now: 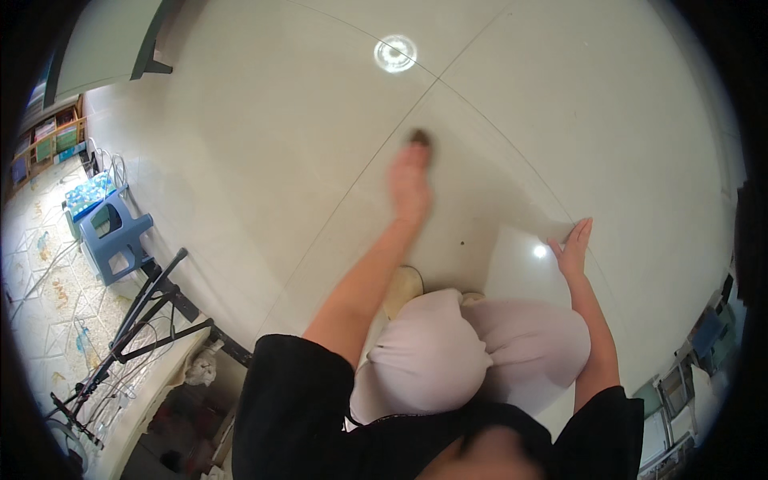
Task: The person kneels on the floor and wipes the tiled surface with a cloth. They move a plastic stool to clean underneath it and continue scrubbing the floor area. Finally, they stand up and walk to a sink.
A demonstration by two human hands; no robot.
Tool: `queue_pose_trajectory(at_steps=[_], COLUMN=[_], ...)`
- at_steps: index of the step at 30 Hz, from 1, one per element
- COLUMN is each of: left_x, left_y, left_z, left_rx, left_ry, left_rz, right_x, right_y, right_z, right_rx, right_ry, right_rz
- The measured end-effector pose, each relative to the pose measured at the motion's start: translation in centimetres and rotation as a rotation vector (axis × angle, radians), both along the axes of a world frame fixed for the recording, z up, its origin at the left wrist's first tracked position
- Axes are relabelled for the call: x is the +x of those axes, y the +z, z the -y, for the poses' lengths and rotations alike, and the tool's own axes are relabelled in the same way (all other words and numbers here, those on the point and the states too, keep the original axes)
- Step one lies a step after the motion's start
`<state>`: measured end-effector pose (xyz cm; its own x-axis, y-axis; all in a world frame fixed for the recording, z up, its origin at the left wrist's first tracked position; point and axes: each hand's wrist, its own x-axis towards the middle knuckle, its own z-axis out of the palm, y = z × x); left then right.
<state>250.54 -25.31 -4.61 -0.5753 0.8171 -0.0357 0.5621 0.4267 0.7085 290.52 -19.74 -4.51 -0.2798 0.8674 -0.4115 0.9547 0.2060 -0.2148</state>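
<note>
My left hand (410,183) reaches forward over the glossy tiled floor (288,150), its outline blurred. At its fingertips is a small dark brown object (420,138), too blurred to name; whether the fingers grip it or only touch it cannot be told. My right hand (574,249) is off to the right, low at the floor, with thumb and fingers apart and nothing in it. Between the hands and my knees lies a tiny dark speck (462,243) on the tile. My knees in pale trousers are bent, and a light tan shoe (404,292) shows beside them.
A blue plastic stool (114,231) stands at the left, with a blue patterned box (90,195) by it. Nearer are a black metal stand (144,306) and cables. A pale table-like piece (108,45) is at the upper left. Metal-framed furniture (675,390) stands at the lower right.
</note>
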Motion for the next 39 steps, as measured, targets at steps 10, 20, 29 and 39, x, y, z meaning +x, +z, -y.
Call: queue_pose_trajectory(at_steps=[10,20,29,39], left_x=[-1.1,-2.9,-2.2,-3.4], left_y=[3.6,-1.2,3.1,-0.8], left_z=[9.5,13.2,9.6,4.9], left_rx=[0.154,0.093,0.453,0.897], left_ry=[-0.022,0.758,0.538,0.841], left_rz=[0.153,0.006,0.809,0.999], right_x=[-0.1,1.1,-1.9,-1.6], right_y=[2.3,0.5,3.7,2.9], right_z=[-2.9,-3.6,-4.1,-2.9], right_rx=[-0.143,-0.103,-0.255,-0.190], right_ry=[-0.001,0.145,0.029,0.123], right_rz=[0.121,0.167,0.370,0.418])
